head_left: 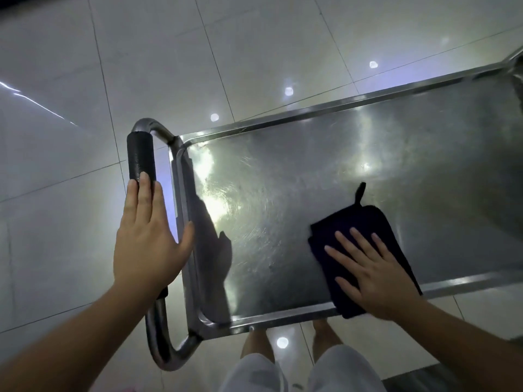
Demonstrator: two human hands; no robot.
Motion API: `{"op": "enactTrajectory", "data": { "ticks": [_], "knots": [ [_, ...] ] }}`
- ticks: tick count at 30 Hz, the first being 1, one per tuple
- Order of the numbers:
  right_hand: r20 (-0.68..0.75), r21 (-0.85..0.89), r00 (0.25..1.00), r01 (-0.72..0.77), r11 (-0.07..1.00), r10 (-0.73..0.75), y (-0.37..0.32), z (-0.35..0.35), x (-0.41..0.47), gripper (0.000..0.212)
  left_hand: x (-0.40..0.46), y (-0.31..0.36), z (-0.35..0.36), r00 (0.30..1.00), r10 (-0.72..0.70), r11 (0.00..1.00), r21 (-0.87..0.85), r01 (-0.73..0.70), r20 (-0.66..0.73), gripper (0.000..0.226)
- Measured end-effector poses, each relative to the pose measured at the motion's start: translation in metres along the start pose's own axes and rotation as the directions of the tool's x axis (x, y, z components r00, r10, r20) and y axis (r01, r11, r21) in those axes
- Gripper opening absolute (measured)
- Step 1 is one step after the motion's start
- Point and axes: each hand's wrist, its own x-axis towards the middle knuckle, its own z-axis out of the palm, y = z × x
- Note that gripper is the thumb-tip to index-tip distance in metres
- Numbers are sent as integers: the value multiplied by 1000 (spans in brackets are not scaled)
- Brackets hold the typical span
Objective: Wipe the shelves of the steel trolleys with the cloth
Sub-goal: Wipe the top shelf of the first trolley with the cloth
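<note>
- Two bare hands are at work over a steel trolley, seen from above by the head camera.
- Right hand lies flat on a dark cloth, fingers straight and spread, pressing it onto the top shelf.
- Cloth is folded, near the shelf's near rim, with its lower corner lapping over that rim; a small loop sticks out of its far edge.
- Left hand rests on the handle at the trolley's left end, fingers straight and together, thumb held out toward the shelf rim; it does not curl round the bar.
- Handle is a bent steel tube with a black sleeve over its straight run; the fingertips touch that sleeve.
- Shelf shows swirled marks and bright glare, plus the left hand's shadow by its left rim.
- Floor is pale glossy tile with round light spots.
- Person's knees and light shorts show below the trolley's near edge.
</note>
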Motion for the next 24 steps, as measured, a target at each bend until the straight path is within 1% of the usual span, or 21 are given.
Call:
{"op": "enactTrajectory", "data": {
  "ticks": [4, 9, 11, 13, 16, 18, 22, 24],
  "knots": [
    [-73, -7, 992, -100, 995, 99, 41, -35, 85, 68, 0, 0, 0, 1000, 1, 1000, 23, -1, 4, 95],
    [-100, 50, 970, -218, 975, 222, 95, -87, 206, 69, -1, 1, 1, 1000, -15, 999, 42, 14, 15, 97],
    [-110, 72, 964, -234, 970, 240, 109, -101, 235, 70, -2, 1, 2, 999, -29, 999, 37, 28, 17, 97],
    [-121, 69, 966, -222, 973, 229, 115, -106, 246, 71, -1, 1, 2, 999, -35, 999, 31, 35, 19, 93],
    [-118, 56, 972, -198, 979, 204, 113, -104, 237, 70, -2, 1, 2, 998, -53, 999, 10, 53, 24, 94],
    [-100, 49, 977, -183, 982, 187, 108, -98, 214, 70, -2, 2, 1, 998, -59, 998, -9, 59, 20, 93],
    [-47, -3, 990, -136, 991, 136, 100, -68, 120, 71, -1, 4, -1, 997, -74, 997, -36, 74, 24, 90],
    [-4, -13, 989, -151, 988, 151, 93, -46, 59, 71, -1, 5, -2, 997, -70, 996, -53, 71, 20, 88]
  ]
}}
